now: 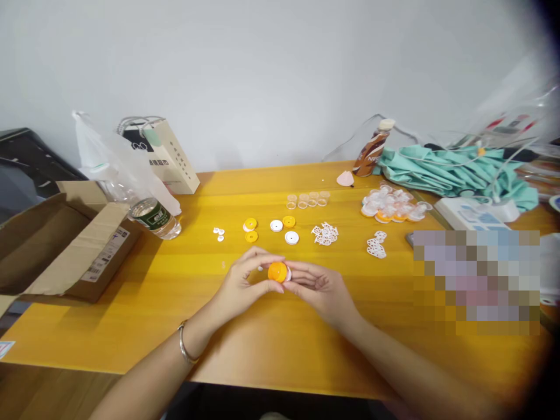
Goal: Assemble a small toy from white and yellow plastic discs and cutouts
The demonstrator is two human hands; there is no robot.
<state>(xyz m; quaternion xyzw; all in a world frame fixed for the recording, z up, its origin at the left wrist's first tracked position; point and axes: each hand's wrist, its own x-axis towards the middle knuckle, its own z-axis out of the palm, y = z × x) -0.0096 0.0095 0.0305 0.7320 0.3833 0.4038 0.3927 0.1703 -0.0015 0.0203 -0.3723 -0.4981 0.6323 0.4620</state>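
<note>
Both my hands meet over the middle of the yellow table (pixel 144 303), pinching one small round orange piece (pixel 277 272) with a white part at its right side. My left hand (pixel 245 283) grips it from the left with curled fingers; a metal bangle sits on that wrist. My right hand (pixel 321 289) holds it from the right with fingertips. Just beyond lie loose yellow discs (pixel 250 224) and white discs (pixel 291 237), tiny white bits (pixel 219 233), white lattice pieces (pixel 325 234) and a row of clear small cups (pixel 307 199).
An open cardboard box (pixel 61 245) stands at the left edge, a water bottle (pixel 155 217) and paper bag (pixel 168 154) behind it. At back right are a pile of assembled orange-and-white pieces (pixel 391 205), a brown drink bottle (pixel 371 149), teal cloth (pixel 459 169) and a blurred patch.
</note>
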